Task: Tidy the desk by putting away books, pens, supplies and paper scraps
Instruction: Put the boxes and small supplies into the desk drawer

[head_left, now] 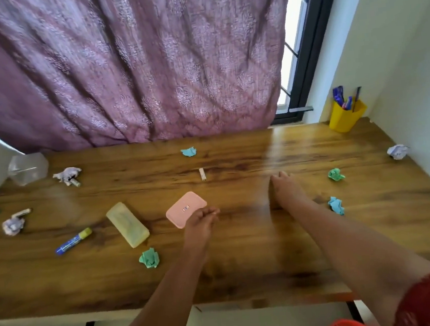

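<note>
Clutter covers the wooden desk (244, 265), and both bare hands reach out over it. The left hand (201, 222) sits at the near edge of a pink case (185, 209), fingers loosely curled and touching it, not yet clamped on it. The right hand (287, 190) lies flat and empty on the wood, fingers together. From the pink case, a yellowish box (127, 224) lies at nine o'clock with a glue stick (73, 241) beyond it, and a green paper ball (149, 258) lies at seven o'clock. More paper scraps lie near the right hand: a green one (336, 174) at two o'clock, a blue one (336, 205) at four. A yellow pen cup (346, 118) stands in the far right corner. Supplies seem to be the step in hand; next the left hand must close on the case and lift it.
</note>
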